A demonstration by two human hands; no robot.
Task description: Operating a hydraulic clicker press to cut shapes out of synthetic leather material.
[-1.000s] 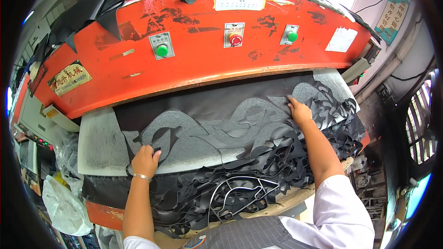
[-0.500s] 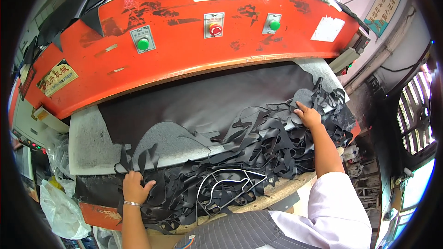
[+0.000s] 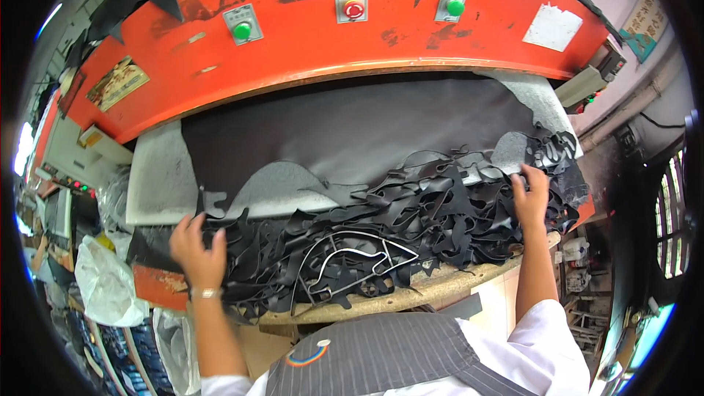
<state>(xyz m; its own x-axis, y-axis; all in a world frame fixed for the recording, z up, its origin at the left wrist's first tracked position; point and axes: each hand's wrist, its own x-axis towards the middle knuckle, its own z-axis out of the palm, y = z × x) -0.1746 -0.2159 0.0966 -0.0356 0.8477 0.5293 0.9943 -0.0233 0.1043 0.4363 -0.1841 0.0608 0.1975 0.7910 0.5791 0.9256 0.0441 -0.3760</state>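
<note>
A dark leather-like sheet (image 3: 352, 132) lies on the pale press board (image 3: 152, 183), its near edge cut into curves. Along the board's front edge is a heap of black offcuts (image 3: 440, 213). My left hand (image 3: 198, 253) is at the board's front left corner, fingers spread and slightly blurred, with nothing visible in it. At the right end of the heap, my right hand (image 3: 532, 198) is over the scraps, its thumb and forefinger apart and its other fingers partly hidden. A curved metal cutting die (image 3: 343, 251) rests on the heap between my hands.
Behind the board spans an orange press beam (image 3: 293, 48) with two green buttons (image 3: 243, 30) and a red one (image 3: 353, 9). A wooden ledge (image 3: 433, 292) runs along the near side. White plastic bags (image 3: 110, 282) hang at the left.
My left hand has come away from the strips at the left corner, its fingers now spread. My right hand has drawn back from the grey patch toward the scraps. The whole view has shifted.
</note>
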